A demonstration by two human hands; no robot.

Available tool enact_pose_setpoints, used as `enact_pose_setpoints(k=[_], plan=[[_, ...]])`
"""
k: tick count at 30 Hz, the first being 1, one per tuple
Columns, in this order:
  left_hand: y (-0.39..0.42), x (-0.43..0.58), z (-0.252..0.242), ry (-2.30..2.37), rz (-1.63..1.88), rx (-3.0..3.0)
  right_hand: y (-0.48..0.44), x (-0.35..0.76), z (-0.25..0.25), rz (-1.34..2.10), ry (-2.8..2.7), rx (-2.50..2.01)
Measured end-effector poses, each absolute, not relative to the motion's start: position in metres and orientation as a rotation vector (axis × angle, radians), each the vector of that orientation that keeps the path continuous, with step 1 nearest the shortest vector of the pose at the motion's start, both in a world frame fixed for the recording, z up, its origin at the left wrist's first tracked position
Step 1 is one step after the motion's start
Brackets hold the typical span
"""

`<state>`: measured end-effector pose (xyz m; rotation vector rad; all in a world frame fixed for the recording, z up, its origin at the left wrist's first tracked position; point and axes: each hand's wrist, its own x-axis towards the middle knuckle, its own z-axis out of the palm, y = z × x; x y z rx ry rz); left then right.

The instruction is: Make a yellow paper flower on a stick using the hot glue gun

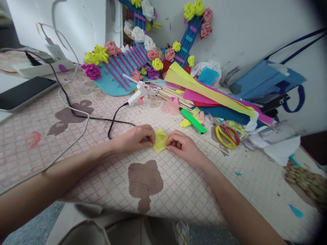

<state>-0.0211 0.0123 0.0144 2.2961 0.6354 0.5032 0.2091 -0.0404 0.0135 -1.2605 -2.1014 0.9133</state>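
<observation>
Both hands meet over the patterned tablecloth (186, 190), a small piece of yellow paper (160, 140) stretched between them near the middle of the table. The left hand (143, 137) has its fingers curled in, thumb and fingertips pinching the paper's left edge; the right hand (182, 146) pinches the lower right edge the same way, its other fingers folded. The paper looks slightly creased, though it is too small and blurred to be sure.

Beyond the hands lies a green cutter (193, 120), with a thin stick (212, 143) slanting past the right hand towards a pair of scissors with yellow handles (224, 137). Farther back, a white glue gun (140, 92) rests on its side, its black cord (112, 126) running down near the left hand. A bundle of sticks (176, 97) sits beside long sheets of coloured paper (204, 90) — yellow, pink and blue. Behind them stands a blue guitar-shaped craft (114, 83), trimmed with paper flowers (98, 54). A dark-screened device (27, 92) lies at the far left.
</observation>
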Motion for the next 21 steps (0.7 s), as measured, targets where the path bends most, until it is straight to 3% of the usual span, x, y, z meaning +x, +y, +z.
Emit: enact_pose_setpoints(k=[21], plan=[[-0.004, 0.000, 0.008, 0.947, 0.644, 2.338, -0.045, 0.189, 0.006, 0.643, -2.076, -1.402]])
